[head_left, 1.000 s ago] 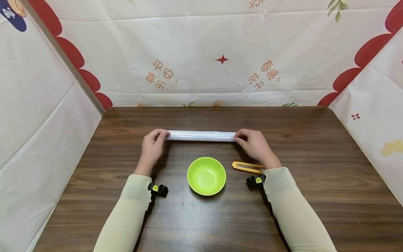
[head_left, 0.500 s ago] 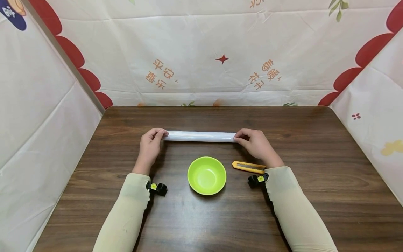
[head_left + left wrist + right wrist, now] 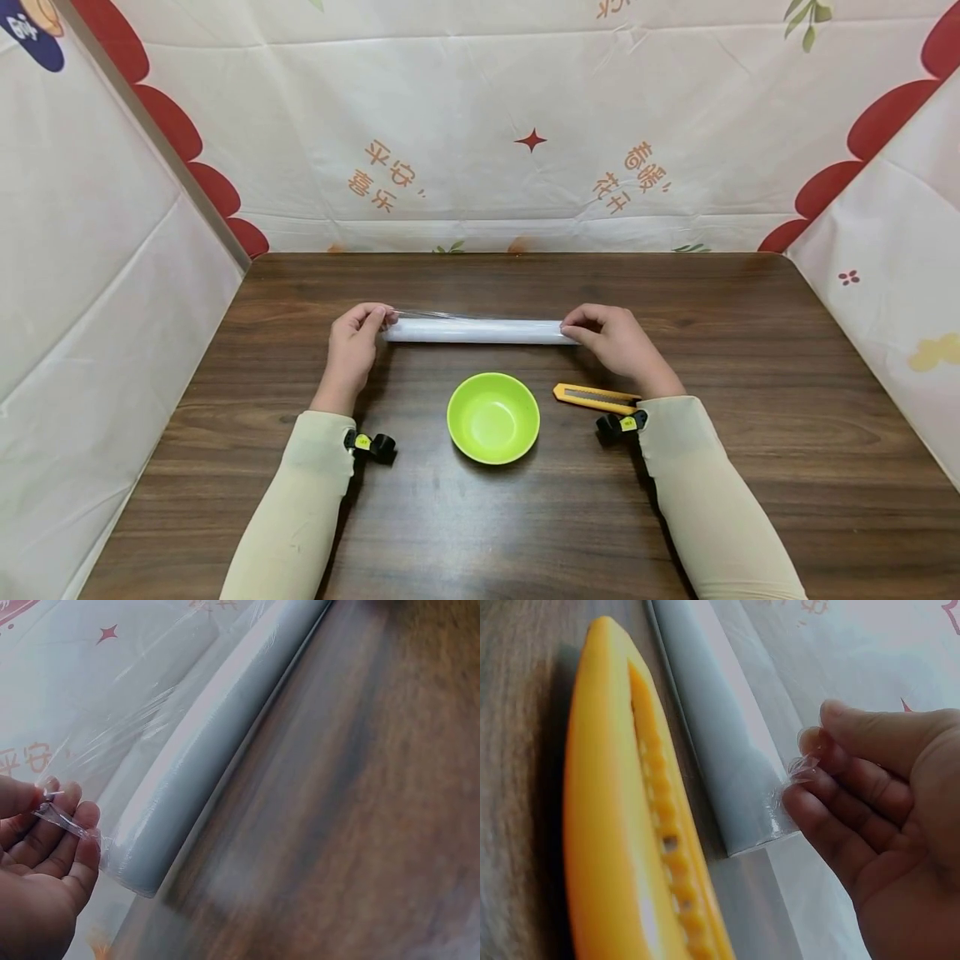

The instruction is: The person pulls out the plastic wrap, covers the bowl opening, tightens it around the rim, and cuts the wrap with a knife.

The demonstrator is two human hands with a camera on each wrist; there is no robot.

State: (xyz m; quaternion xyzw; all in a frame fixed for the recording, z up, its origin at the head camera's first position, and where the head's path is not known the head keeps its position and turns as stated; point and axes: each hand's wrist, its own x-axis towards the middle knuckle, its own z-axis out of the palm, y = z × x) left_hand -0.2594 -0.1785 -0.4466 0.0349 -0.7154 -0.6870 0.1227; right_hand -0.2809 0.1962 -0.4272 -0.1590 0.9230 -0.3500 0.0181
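A roll of cling film (image 3: pixel 480 332) lies crosswise on the table, behind a green bowl (image 3: pixel 492 419). My left hand (image 3: pixel 354 350) pinches a corner of the clear film (image 3: pixel 64 819) between thumb and fingers at the roll's left end; in the left wrist view a thin sheet stretches up from the roll. At the other end my right hand (image 3: pixel 617 343) pinches a bunched bit of film (image 3: pixel 804 768), its fingertips beside the roll. A yellow utility knife (image 3: pixel 596 398) lies by the right wrist, partly hidden by the wrist camera.
The brown wooden table (image 3: pixel 480 533) runs back to a printed cloth backdrop (image 3: pixel 480 125), with cloth walls on both sides. Black wrist cameras (image 3: pixel 381 448) stick out inward from the sleeves, on either side of the bowl.
The hands have spread slightly apart. A sheet of film now shows lifted off the roll at the left, and the roll sits a little nearer the bowl.
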